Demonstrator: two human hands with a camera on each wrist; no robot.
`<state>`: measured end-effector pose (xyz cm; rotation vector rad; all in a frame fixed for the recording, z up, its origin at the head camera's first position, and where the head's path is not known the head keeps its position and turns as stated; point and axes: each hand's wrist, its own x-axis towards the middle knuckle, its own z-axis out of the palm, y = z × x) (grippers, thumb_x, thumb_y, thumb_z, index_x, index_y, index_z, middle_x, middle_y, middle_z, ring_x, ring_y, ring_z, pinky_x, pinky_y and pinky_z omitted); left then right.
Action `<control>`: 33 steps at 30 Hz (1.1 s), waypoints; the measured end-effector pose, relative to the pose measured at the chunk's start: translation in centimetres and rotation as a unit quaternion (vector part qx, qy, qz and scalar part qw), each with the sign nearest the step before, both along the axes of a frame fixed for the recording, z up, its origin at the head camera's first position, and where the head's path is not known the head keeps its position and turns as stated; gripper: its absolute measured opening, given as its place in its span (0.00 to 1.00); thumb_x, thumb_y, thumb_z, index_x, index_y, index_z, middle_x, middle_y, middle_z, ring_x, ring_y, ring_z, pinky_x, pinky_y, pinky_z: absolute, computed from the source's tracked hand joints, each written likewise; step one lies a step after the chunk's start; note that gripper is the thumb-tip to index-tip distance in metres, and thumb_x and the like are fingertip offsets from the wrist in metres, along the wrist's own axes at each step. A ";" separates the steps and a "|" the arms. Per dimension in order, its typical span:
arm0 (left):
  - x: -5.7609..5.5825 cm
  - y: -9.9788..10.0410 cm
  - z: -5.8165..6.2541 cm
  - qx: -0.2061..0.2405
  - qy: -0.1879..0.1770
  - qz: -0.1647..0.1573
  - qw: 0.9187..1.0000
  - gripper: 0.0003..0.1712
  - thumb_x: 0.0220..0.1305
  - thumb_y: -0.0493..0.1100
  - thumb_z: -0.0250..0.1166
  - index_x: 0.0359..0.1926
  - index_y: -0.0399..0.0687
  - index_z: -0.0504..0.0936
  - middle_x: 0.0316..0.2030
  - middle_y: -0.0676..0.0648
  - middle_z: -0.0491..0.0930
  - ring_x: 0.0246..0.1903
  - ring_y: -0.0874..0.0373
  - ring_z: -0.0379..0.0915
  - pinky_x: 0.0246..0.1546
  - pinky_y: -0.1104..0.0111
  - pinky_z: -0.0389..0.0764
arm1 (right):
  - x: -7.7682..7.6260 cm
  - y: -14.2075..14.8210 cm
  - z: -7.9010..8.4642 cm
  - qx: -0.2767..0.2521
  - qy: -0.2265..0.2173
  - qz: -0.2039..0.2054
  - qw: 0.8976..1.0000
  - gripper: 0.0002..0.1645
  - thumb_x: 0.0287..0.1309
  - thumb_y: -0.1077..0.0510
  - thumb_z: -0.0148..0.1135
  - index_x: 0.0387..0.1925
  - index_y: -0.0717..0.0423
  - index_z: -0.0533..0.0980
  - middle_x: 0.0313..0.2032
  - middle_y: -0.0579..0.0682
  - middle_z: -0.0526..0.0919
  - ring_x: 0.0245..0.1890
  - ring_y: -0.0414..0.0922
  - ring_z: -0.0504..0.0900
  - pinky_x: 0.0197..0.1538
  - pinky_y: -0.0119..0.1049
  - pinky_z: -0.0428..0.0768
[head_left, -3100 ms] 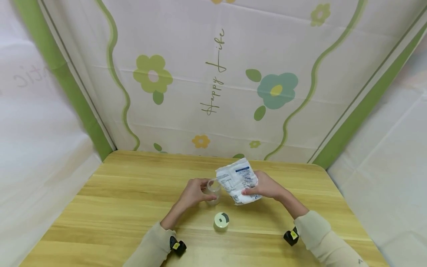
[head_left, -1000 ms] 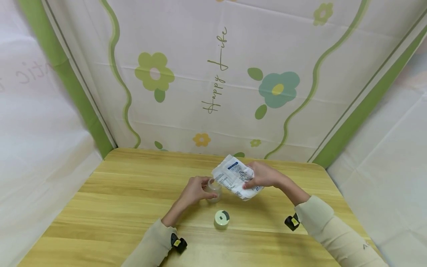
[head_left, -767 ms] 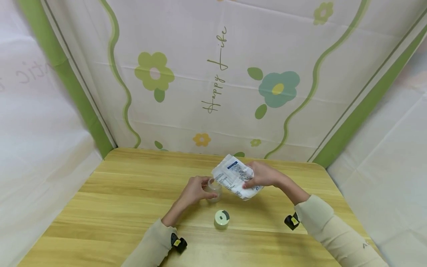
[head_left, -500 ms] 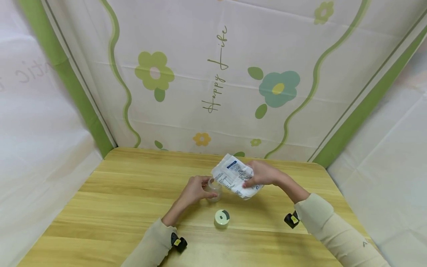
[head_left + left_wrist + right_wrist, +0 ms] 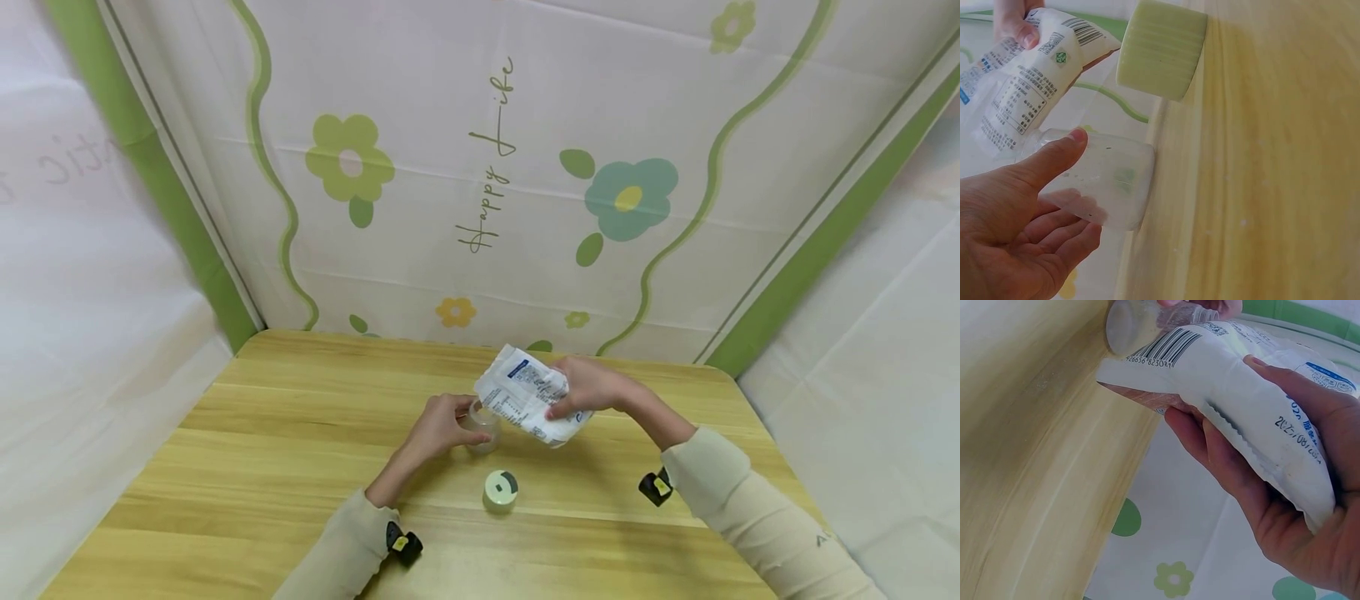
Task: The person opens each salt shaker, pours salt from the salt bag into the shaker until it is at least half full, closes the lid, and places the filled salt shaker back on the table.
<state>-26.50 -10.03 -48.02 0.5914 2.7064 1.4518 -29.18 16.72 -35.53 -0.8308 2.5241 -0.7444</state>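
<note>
My left hand (image 5: 437,433) holds a clear jar (image 5: 483,427) upright on the table, thumb on one side and fingers on the other. Inside, the jar looks cloudy white toward its base in the left wrist view. My right hand (image 5: 588,392) grips a white plastic packet (image 5: 521,396) with blue and black print and a barcode. The packet is tilted, its far left end right at the jar's mouth and covering part of it. A pale green ribbed cap (image 5: 499,490) stands on the table in front of the jar, touched by neither hand.
The wooden table (image 5: 300,467) has rounded far corners and backs onto a white curtain (image 5: 420,250) with flower prints. White fabric sides rise to the left and right. A few white specks lie on the tabletop in the left wrist view.
Compared with three seconds ago, the packet has tipped further toward the jar, its end lower over the mouth. The jar looks cloudier. The left hand and the cap stay in place.
</note>
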 end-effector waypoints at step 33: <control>-0.1 0.0 -0.2 0.008 -0.001 -0.003 1.000 0.35 0.48 0.45 0.81 0.57 0.37 0.82 0.50 0.40 0.86 0.50 0.48 0.83 0.50 0.59 0.85 | 0.1 -0.2 0.6 0.007 -0.016 0.002 1.000 0.22 0.43 0.60 0.76 0.43 0.61 0.81 0.31 0.48 0.86 0.27 0.41 0.84 0.32 0.37 0.84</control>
